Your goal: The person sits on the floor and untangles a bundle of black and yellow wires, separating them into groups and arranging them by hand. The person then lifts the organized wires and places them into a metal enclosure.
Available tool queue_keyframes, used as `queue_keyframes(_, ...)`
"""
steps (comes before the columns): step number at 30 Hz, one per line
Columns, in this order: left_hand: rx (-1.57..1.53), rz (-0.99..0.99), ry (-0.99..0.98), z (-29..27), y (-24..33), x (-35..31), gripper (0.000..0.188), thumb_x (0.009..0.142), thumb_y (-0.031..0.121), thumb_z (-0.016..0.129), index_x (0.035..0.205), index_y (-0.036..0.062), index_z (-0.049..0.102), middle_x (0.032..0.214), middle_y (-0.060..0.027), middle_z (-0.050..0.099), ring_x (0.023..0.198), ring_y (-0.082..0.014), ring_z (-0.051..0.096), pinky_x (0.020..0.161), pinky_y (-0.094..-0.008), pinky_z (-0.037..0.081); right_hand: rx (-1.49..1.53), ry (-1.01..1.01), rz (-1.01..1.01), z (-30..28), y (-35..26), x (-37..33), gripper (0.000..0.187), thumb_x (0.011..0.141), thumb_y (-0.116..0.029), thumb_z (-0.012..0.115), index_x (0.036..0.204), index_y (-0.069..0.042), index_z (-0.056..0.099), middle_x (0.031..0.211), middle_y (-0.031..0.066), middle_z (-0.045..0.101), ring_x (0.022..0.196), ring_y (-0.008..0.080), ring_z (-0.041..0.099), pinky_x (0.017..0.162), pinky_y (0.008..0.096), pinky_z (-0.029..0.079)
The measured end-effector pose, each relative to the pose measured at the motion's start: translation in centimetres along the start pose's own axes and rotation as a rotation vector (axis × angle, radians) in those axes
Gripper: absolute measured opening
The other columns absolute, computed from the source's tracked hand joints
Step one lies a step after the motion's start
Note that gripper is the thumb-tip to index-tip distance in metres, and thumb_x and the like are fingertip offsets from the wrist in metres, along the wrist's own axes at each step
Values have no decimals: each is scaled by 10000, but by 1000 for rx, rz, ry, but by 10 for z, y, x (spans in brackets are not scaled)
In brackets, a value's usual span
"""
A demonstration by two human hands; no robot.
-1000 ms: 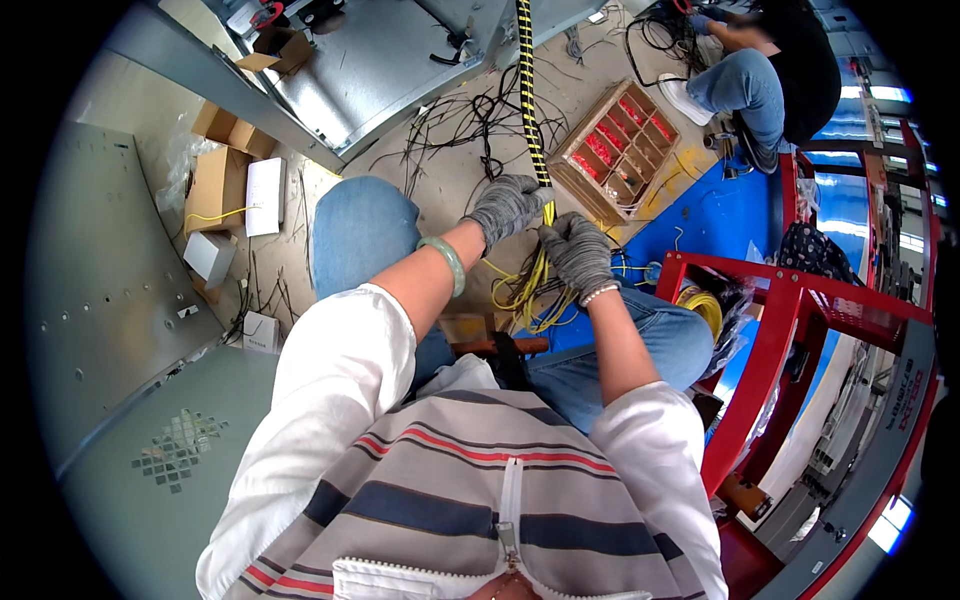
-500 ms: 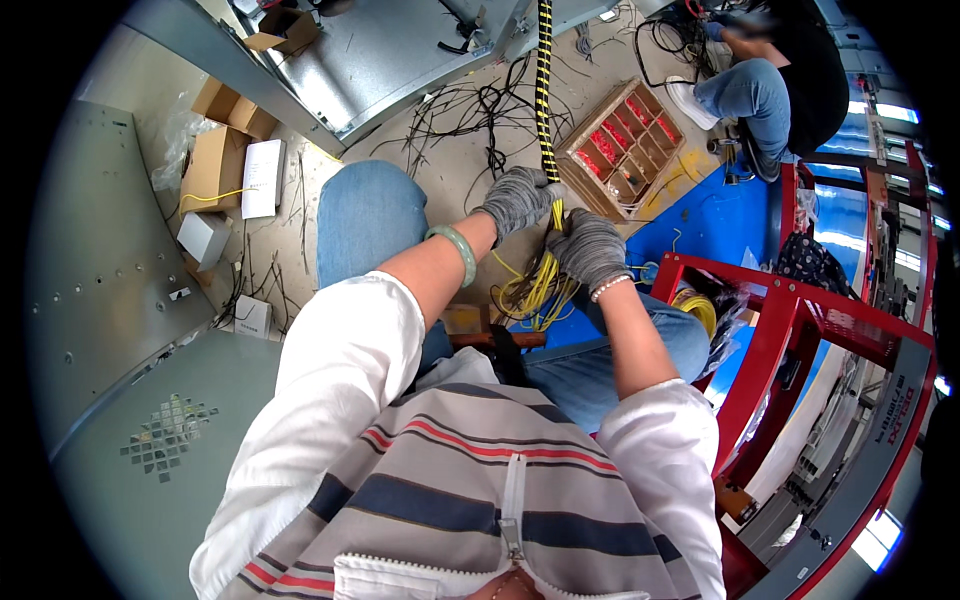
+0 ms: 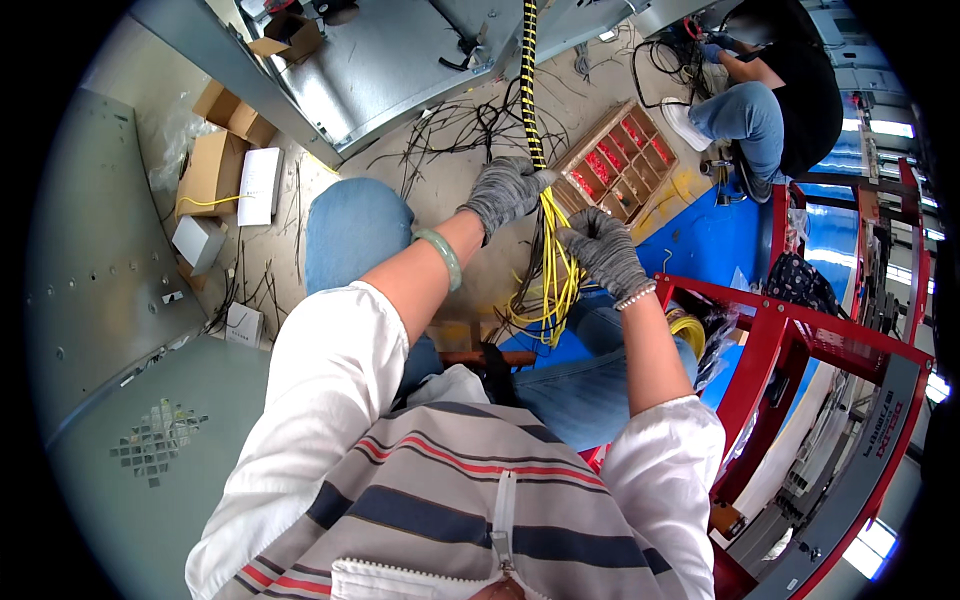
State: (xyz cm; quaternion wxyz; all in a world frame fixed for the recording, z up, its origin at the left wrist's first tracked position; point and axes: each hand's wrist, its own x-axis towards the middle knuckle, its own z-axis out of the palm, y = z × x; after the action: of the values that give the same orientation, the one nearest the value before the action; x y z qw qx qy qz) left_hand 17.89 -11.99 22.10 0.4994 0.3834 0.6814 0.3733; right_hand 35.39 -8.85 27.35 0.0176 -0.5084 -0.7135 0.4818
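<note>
A black-and-yellow striped cable bundle (image 3: 529, 95) runs down from the top of the view. My left hand (image 3: 503, 198), in a grey knit glove, is closed around its lower end. Below that grip, loose yellow wires (image 3: 553, 295) fan out and hang between my knees, with some darker strands among them. My right hand (image 3: 606, 252), gloved the same way, is at the right side of these wires. Its fingers are curled together, the fingertips by the outermost strands. Whatever they pinch is too small to make out.
A wooden compartment box (image 3: 622, 160) with red pieces lies beyond my right hand. Black wires (image 3: 480, 125) litter the floor. Cardboard boxes (image 3: 212, 170) stand left, a red metal frame (image 3: 770, 340) right. Another person (image 3: 770, 110) crouches at the upper right. A metal cabinet (image 3: 400, 75) stands ahead.
My right hand has moved right and slightly nearer to me, away from my left hand. My left hand and the bundle have shifted a little left. The yellow wires spread wider.
</note>
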Motion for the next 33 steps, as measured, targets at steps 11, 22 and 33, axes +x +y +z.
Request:
queue_keyframes(11, -11, 8, 10, -10, -16, 8, 410, 769, 367, 587, 881, -26, 615, 719, -113, 604, 652, -177, 555, 657, -299, 444, 287, -62, 7, 18, -2, 2, 148, 789, -157, 582, 736, -28, 533, 567, 19, 502, 502, 76, 452, 466, 219, 382)
queue_keyframes(22, -71, -49, -35, -8, 6, -4, 397, 769, 349, 599, 874, -34, 613, 721, -99, 602, 653, -149, 542, 655, -279, 440, -480, 251, -72, 32, -31, -6, 252, 695, -267, 620, 748, -26, 569, 686, 186, 564, 679, 344, 549, 625, 404, 432)
queue_keyframes(33, -38, 74, -59, -1, -6, -2, 370, 773, 337, 582, 931, 3, 607, 755, -104, 618, 674, -166, 570, 683, -288, 453, 0, 57, 152, 25, 12, -5, 239, 705, -228, 639, 707, -5, 555, 548, 122, 527, 499, 208, 516, 513, 336, 430)
